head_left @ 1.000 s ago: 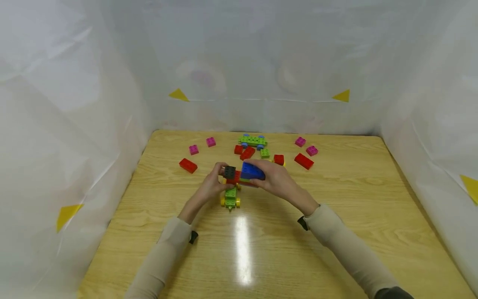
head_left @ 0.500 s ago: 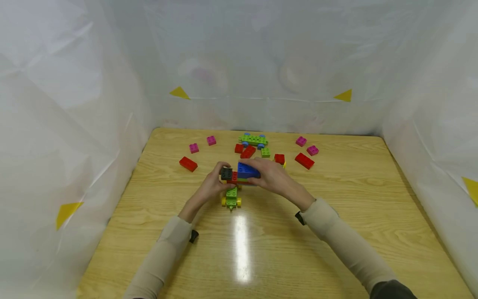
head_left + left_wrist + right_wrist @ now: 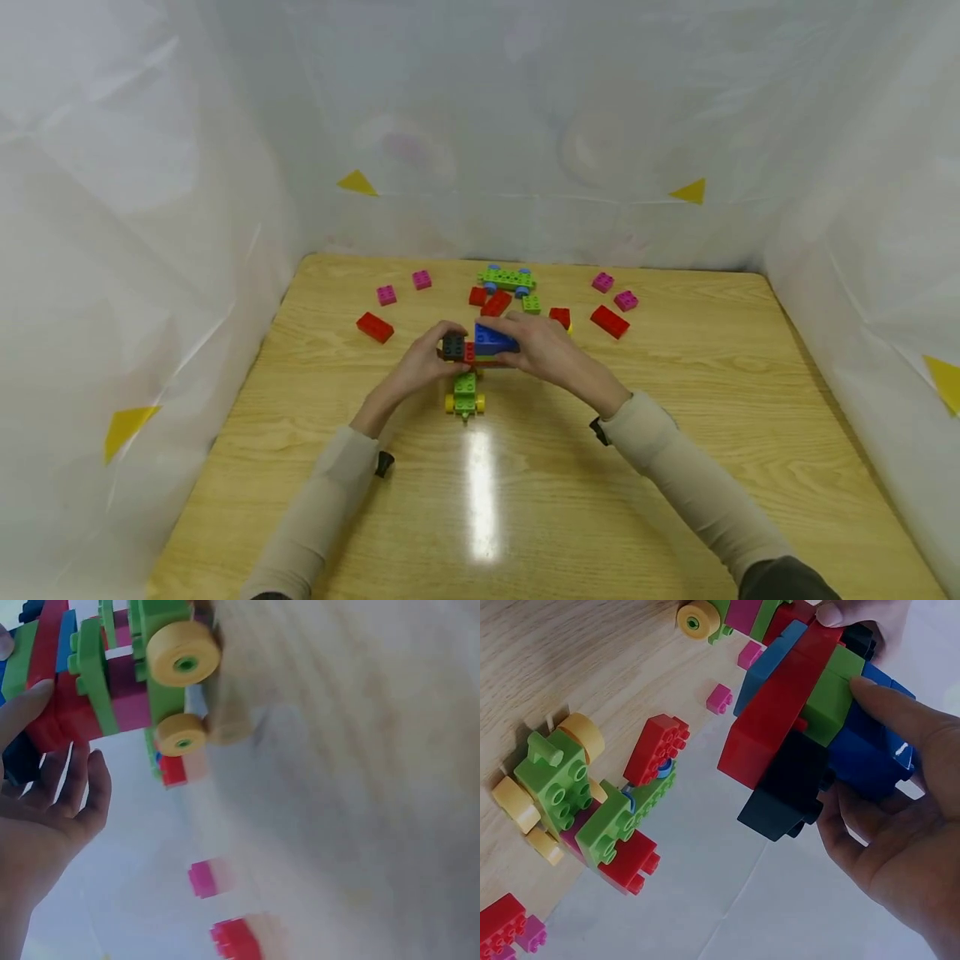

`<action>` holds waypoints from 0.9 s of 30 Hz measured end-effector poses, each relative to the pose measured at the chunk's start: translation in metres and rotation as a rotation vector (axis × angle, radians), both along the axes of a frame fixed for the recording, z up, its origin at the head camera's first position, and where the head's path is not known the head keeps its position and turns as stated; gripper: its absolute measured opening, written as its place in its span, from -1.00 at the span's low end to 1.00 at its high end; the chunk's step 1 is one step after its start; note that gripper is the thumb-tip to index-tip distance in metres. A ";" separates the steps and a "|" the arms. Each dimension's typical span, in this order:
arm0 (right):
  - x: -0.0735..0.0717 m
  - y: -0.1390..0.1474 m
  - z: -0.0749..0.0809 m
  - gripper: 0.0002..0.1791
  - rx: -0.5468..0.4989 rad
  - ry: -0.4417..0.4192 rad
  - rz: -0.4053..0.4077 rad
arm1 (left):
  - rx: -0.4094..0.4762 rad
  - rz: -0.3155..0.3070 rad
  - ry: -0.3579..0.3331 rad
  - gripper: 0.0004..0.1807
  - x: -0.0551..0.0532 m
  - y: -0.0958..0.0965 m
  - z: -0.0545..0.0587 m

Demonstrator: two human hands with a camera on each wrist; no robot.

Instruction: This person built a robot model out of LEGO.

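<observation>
My left hand (image 3: 416,367) and right hand (image 3: 551,348) both hold one toy brick structure (image 3: 495,339). It has a long red layer (image 3: 761,724) with green and blue bricks (image 3: 874,754) stacked over it and a black brick (image 3: 784,787) at the near end in the right wrist view. My right fingers and thumb pinch the blue bricks. My left thumb presses a red brick (image 3: 75,712) at the other end, beside another black brick (image 3: 453,347). That end sits over a green wheeled base (image 3: 465,396) with yellow wheels (image 3: 184,656); whether they are locked together, I cannot tell.
Another yellow-wheeled base (image 3: 555,776) carrying a red brick (image 3: 560,317) stands behind my right hand. Farther back are a green base with blue wheels (image 3: 507,279), a small green brick (image 3: 531,304), loose red bricks (image 3: 610,322) and pink bricks (image 3: 422,279).
Both hands have shifted the brick structure slightly left, so the black brick now lies a little left of the green base. The loose bricks have stayed put.
</observation>
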State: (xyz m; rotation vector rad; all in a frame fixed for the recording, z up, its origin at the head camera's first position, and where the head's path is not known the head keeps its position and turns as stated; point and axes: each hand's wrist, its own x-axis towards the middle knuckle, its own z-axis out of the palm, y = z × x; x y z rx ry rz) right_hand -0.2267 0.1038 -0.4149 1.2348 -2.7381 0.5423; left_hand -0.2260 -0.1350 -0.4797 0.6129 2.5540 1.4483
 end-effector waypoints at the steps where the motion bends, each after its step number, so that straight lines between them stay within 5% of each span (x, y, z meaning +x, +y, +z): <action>1: 0.000 0.000 0.000 -0.34 0.000 -0.002 -0.001 | -0.025 -0.022 0.020 -0.45 -0.001 0.000 0.003; 11: 0.000 -0.002 0.004 -0.33 0.026 -0.006 -0.023 | -0.431 -0.131 0.251 -0.61 -0.004 0.009 0.032; 27: 0.000 -0.005 0.005 -0.34 0.042 -0.035 -0.039 | -0.560 -0.169 0.301 -0.63 -0.009 0.013 0.035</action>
